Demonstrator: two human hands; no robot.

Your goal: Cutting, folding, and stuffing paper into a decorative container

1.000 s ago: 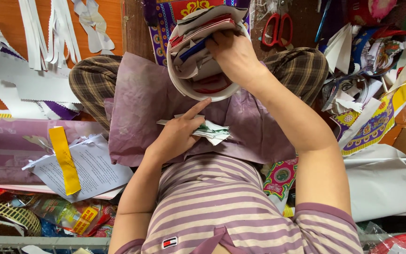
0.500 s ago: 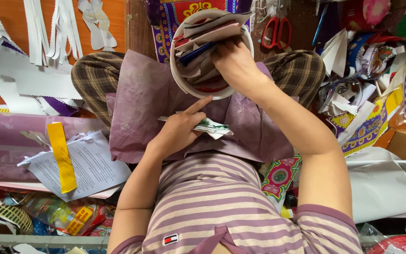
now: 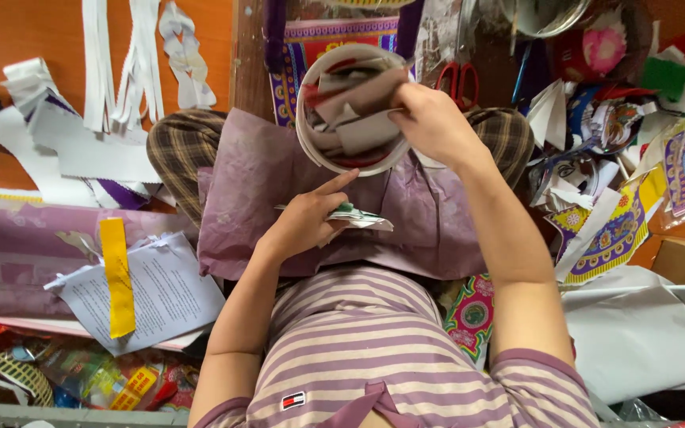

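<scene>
A: What lies at the far left?

B: A white printed sheet (image 3: pixel 148 295) on the floor, with one yellow strip (image 3: pixel 117 276) lying across it. Above, three white paper strips (image 3: pixel 120 59) hang against an orange wall. Bright packets (image 3: pixel 97 380) fill the bottom left corner, too crumpled to make out

A: And the hands?

B: The left hand (image 3: pixel 304 223) rests on a mauve paper sheet (image 3: pixel 255 190) spread over the lap. Its forefinger points up, and the other fingers pinch a small folded green and white scrap (image 3: pixel 358 215). The right hand (image 3: pixel 431 123) holds up a round white ring (image 3: pixel 311 139) stuffed with folded grey, red and brown paper pieces (image 3: pixel 358 103), with the fingers closed on the ring's right edge. The ring sits just above the left hand, in front of the knees

A: Further right?

B: One pair of red-handled scissors (image 3: pixel 457 79), partly hidden behind the right hand. Then a heap of patterned yellow and purple paper (image 3: pixel 620 230), cut off at the frame edge, too jumbled to count
</scene>
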